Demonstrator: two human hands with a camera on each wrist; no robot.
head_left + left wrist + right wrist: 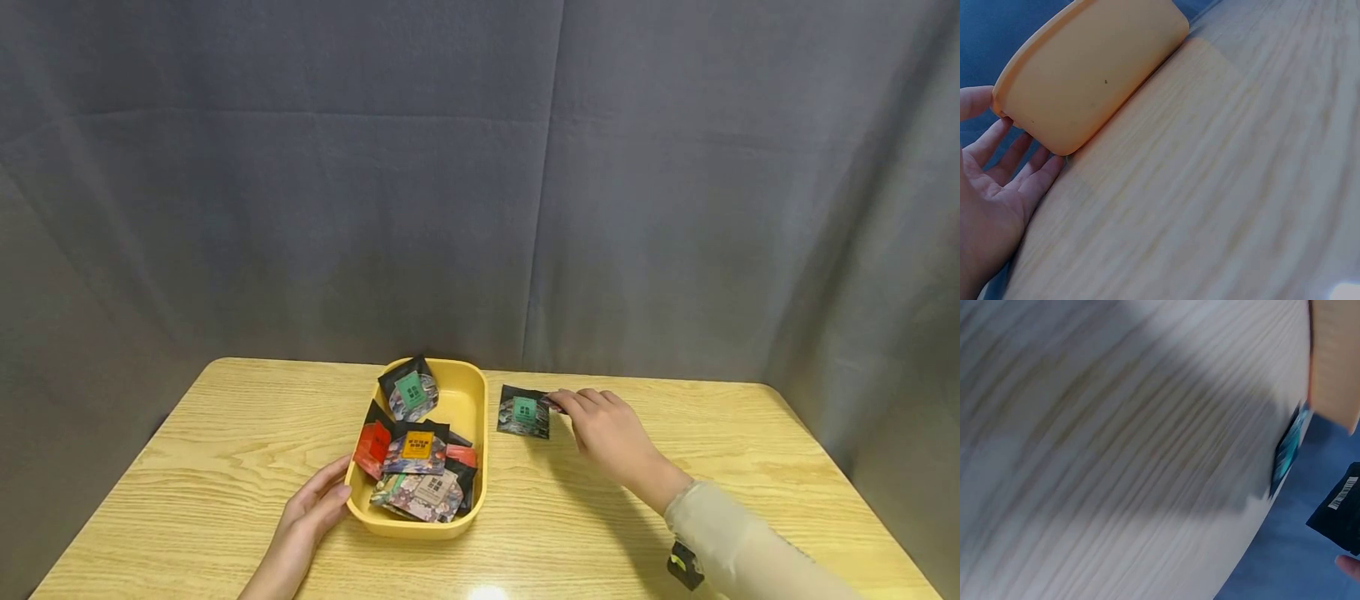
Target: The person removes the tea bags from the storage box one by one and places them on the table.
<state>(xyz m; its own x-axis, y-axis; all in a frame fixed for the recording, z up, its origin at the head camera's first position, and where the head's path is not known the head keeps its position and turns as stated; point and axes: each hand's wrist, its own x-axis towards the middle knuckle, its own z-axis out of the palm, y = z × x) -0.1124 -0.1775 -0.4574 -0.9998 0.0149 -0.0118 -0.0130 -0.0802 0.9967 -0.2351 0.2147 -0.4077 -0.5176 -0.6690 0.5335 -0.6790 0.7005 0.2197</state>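
Observation:
A yellow plastic basket (418, 529) holds several small packets, among them an orange-labelled packet (417, 446), a red one (372, 444) and a green-labelled one (411, 392). My left hand (309, 508) steadies the basket at its near left side, fingers fairly straight against the outer wall and thumb at the rim. To the basket's right, a black packet with a green label (523, 411) appears at the fingertips of my right hand (611, 433). Those fingertips pinch a dark packet (1341, 509), whose barcoded back shows in the right wrist view. A green-labelled packet (1288, 453) lies on the table there.
The wooden table (217, 467) ends at a grey curtain (450, 208) behind. The basket stands left of the table's middle. A small black device (684, 567) sits at the right sleeve.

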